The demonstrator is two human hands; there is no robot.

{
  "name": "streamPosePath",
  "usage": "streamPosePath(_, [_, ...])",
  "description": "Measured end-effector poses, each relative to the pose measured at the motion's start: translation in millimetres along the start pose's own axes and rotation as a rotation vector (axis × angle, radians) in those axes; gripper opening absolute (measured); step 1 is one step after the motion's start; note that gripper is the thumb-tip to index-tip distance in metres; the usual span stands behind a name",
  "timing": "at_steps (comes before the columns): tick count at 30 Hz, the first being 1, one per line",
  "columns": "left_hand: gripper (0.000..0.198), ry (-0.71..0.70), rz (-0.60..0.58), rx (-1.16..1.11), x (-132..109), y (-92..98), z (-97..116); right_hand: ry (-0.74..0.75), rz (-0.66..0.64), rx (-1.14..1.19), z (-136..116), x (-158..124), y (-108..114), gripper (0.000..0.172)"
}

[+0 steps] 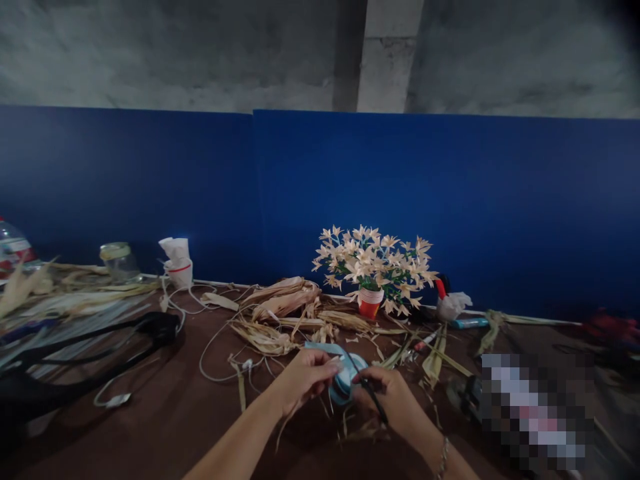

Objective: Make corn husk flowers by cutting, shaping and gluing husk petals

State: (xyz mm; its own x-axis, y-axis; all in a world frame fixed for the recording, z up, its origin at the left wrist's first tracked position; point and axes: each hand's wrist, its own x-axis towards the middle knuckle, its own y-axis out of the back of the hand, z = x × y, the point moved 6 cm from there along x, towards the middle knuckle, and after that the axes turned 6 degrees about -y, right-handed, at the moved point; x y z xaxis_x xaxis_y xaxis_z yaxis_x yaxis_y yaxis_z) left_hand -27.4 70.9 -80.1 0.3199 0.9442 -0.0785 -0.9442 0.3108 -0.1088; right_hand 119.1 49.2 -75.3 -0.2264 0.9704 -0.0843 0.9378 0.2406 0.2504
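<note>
My left hand has its thumb and fingers pinched together at the centre of the table. Whatever lies in that pinch is too small to make out. Just beyond and between both hands is a light-blue roll, like ribbon or tape, with a loose strip behind it. My right hand grips a slim dark tool, whose narrow tip points away from me over the roll. Tweezers or scissors, I cannot tell which. Dry corn husks and scraps lie just past my hands.
Behind the husks stands a red-and-white cup of cream husk flowers. A white cable loops across the brown tabletop. A black frame-like object and glass jar are left. A blue panel bounds the back.
</note>
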Motion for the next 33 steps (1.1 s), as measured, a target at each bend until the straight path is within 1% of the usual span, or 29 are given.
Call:
streamPosePath(1, [0.025, -0.022, 0.007, 0.067, -0.3, 0.1, 0.1, 0.058, 0.038, 0.005, -4.2, -0.6, 1.5, 0.028])
streamPosePath(3, [0.021, -0.116, 0.0, 0.212, -1.3, -2.8, 3.2, 0.211, 0.115, -0.023, -14.3, -4.3, 3.2, 0.031])
streamPosePath(5, [0.016, -0.226, -0.072, 0.314, -3.7, -12.0, 7.2, 0.328, 0.15, -0.093, -21.1, -9.3, 0.5, 0.032])
streamPosePath(7, [0.013, -0.284, -0.184, 0.385, -7.6, -23.6, 9.1, 0.379, 0.149, -0.162, -23.1, -12.6, -4.2, 0.03])
streamPosePath(8, [0.012, -0.302, -0.211, 0.423, -9.6, -27.0, 10.5, 0.391, 0.15, -0.18, -23.0, -13.5, -5.6, 0.029])
streamPosePath(9, [0.01, -0.342, -0.196, 0.471, -11.7, -27.8, 14.1, 0.399, 0.165, -0.185, -22.6, -13.9, -5.4, 0.029])
streamPosePath(10, [0.009, -0.412, -0.136, 0.523, -14.1, -25.9, 20.4, 0.406, 0.203, -0.18, -22.1, -14.2, -3.2, 0.028])
streamPosePath(13, [0.013, -0.737, 0.204, 0.651, -29.7, -12.5, 46.6, 0.433, 0.429, -0.133, -20.5, -17.1, 12.7, 0.023])
streamPosePath(14, [0.007, -0.818, 0.272, 0.674, -35.2, -10.9, 51.6, 0.449, 0.506, -0.128, -20.1, -19.2, 18.0, 0.022])
streamPosePath(15, [0.006, -0.856, 0.284, 0.677, -38.1, -11.9, 53.0, 0.471, 0.572, -0.139, -20.2, -21.8, 22.0, 0.021])
streamPosePath(16, [0.015, -0.85, 0.253, 0.646, -38.2, -14.6, 51.5, 0.502, 0.618, -0.164, -20.9, -24.6, 24.2, 0.02])
streamPosePath(17, [0.023, -0.782, 0.189, 0.586, -34.8, -18.6, 46.3, 0.545, 0.644, -0.2, -22.2, -27.6, 24.5, 0.02])
streamPosePath(18, [0.031, -0.649, 0.15, 0.483, -29.3, -20.8, 38.0, 0.602, 0.643, -0.25, -24.2, -30.4, 22.4, 0.023])
streamPosePath(19, [0.037, -0.51, 0.148, 0.332, -24.2, -21.7, 28.8, 0.67, 0.619, -0.305, -26.5, -33.2, 18.4, 0.028])
streamPosePath(20, [0.039, -0.402, 0.162, 0.162, -20.3, -22.9, 20.8, 0.75, 0.578, -0.362, -29.0, -36.3, 12.8, 0.034])
streamPosePath(22, [0.036, -0.236, 0.123, -0.123, -13.7, -29.8, 8.3, 0.88, 0.466, -0.473, -32.5, -41.1, -0.2, 0.047])
streamPosePath(23, [0.035, -0.185, 0.101, -0.234, -11.2, -32.3, 4.6, 0.911, 0.407, -0.511, -33.3, -42.3, -5.9, 0.05])
streamPosePath(24, [0.035, -0.155, 0.081, -0.314, -9.2, -33.5, 2.4, 0.91, 0.357, -0.521, -33.8, -42.2, -9.6, 0.051])
streamPosePath(25, [0.034, -0.144, 0.076, -0.369, -7.6, -32.5, 1.4, 0.875, 0.318, -0.495, -34.2, -40.8, -11.0, 0.05])
streamPosePath(26, [0.033, -0.153, 0.084, -0.399, -6.4, -29.8, 1.2, 0.811, 0.296, -0.425, -34.2, -38.1, -9.9, 0.048])
streamPosePath(28, [0.029, -0.182, 0.111, -0.392, -5.1, -23.2, 1.0, 0.625, 0.287, -0.18, -31.8, -30.2, -3.2, 0.038])
streamPosePath(30, [0.028, -0.203, 0.109, -0.312, -5.2, -20.2, 1.4, 0.429, 0.289, 0.094, -25.7, -21.3, 2.4, 0.027])
streamPosePath(31, [0.028, -0.21, 0.098, -0.255, -5.5, -20.6, 2.2, 0.343, 0.264, 0.204, -22.3, -16.8, 2.1, 0.024])
streamPosePath(33, [0.028, -0.23, 0.068, -0.143, -6.8, -23.5, 5.2, 0.214, 0.173, 0.354, -17.0, -9.0, -3.2, 0.029])
